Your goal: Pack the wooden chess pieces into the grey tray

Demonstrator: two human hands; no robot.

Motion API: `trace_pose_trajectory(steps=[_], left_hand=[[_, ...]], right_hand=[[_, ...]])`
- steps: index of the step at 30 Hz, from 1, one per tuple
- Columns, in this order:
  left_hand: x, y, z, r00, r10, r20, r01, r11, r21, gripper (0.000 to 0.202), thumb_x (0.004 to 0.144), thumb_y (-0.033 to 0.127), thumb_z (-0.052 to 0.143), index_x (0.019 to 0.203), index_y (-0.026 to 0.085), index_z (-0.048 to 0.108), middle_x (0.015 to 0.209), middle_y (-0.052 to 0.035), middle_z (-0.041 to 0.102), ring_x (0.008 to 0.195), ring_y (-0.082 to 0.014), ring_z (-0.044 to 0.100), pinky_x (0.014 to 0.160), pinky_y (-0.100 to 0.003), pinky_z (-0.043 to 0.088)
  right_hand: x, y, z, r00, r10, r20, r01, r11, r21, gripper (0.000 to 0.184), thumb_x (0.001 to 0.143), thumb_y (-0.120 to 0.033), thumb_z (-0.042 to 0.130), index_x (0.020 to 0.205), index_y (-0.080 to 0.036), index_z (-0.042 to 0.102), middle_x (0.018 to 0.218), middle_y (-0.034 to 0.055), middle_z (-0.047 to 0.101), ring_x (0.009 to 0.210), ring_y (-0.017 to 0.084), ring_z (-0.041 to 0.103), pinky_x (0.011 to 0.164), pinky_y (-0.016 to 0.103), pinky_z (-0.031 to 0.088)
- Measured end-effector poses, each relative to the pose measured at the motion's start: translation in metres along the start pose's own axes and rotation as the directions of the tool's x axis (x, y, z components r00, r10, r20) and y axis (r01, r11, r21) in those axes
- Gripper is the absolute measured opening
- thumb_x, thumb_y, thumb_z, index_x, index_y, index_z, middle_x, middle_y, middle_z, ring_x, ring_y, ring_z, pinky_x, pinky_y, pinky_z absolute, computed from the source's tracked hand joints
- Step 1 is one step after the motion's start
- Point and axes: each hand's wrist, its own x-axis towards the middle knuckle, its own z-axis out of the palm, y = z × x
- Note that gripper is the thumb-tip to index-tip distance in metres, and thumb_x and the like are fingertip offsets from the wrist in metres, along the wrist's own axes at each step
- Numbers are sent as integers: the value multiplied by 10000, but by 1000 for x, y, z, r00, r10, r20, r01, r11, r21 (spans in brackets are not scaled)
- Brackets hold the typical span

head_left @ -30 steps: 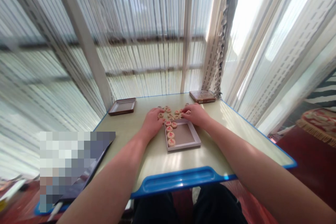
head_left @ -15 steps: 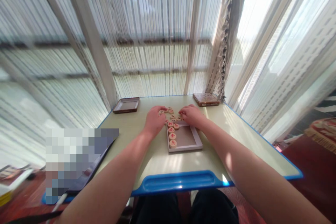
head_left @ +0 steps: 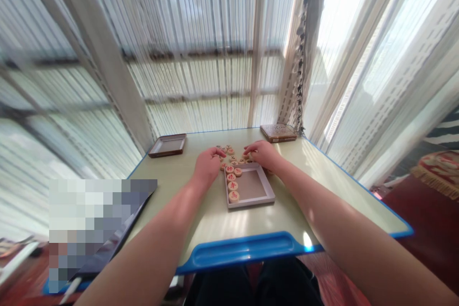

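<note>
A shallow white tray (head_left: 269, 195) lies on the pale table (head_left: 222, 217) in front of me. Several round wooden game pieces (head_left: 233, 185) with red marks sit in a column along its left side. More loose pieces (head_left: 231, 152) lie scattered just beyond the tray. My left hand (head_left: 206, 165) rests at the tray's far left corner, fingers curled over the loose pieces. My right hand (head_left: 263, 154) is at the tray's far right corner, its fingers bent and pinched on a piece I can barely make out.
An open brown tin (head_left: 167, 145) sits at the table's far left, a patterned brown lid or box (head_left: 278, 132) at the far right. String curtains hang behind the table. A blue rim (head_left: 244, 248) edges the near side. A dark flat object lies left.
Both hands stay over the loose pieces; fingers have shifted slightly. The view has swayed a little with my head.
</note>
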Motion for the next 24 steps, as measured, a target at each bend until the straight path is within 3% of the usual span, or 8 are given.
trace_pose_trajectory(steps=[3, 7, 11, 15, 19, 24], left_hand=[[0, -1, 0, 999, 46, 8, -47, 994, 96, 293, 619, 67, 373, 704, 176, 632, 792, -19, 663, 744, -171, 595, 729, -304, 459], [-3, -1, 2, 991, 137, 10, -137, 979, 151, 280, 639, 78, 387, 725, 185, 631, 830, -18, 659, 817, -174, 587, 788, -297, 446], [-7, 2, 5, 978, 208, 34, -211, 963, 166, 273, 644, 77, 392, 720, 199, 624, 829, -10, 657, 833, -170, 580, 807, -293, 438], [-8, 4, 5, 978, 203, 46, -208, 964, 166, 283, 637, 62, 394, 723, 198, 627, 827, -11, 657, 831, -174, 579, 810, -300, 438], [-8, 4, 2, 983, 185, 10, -184, 970, 159, 267, 649, 66, 417, 739, 197, 632, 817, -17, 660, 818, -184, 583, 808, -315, 438], [-11, 9, 2, 948, 310, -74, -294, 941, 169, 251, 647, 47, 409, 670, 193, 612, 825, -14, 656, 878, -180, 567, 845, -313, 421]], right_hand=[[-2, -3, 1, 997, -40, -60, 33, 992, -120, 178, 709, -257, 557, 813, -238, 701, 890, 20, 673, 922, 197, 536, 813, 292, 410], [-2, -2, 1, 998, 59, 11, -56, 982, -179, 226, 705, -403, 568, 797, -243, 699, 758, 27, 675, 843, 209, 538, 711, 292, 422], [-2, 2, 0, 997, 80, -19, -82, 975, -208, 217, 707, -353, 562, 841, -242, 693, 796, 22, 677, 852, 208, 530, 756, 298, 405], [-1, 1, 2, 999, -44, 6, 44, 980, -196, 276, 762, -294, 497, 981, -271, 663, 999, 2, 650, 937, 195, 511, 850, 299, 365], [0, 1, 1, 994, -42, 100, 63, 973, -221, 242, 767, -288, 489, 899, -276, 692, 865, 2, 681, 915, 198, 517, 822, 288, 373], [-1, 0, -4, 1000, 8, 23, -2, 972, -236, 275, 724, -386, 538, 899, -216, 666, 818, 27, 667, 837, 208, 519, 723, 285, 397]])
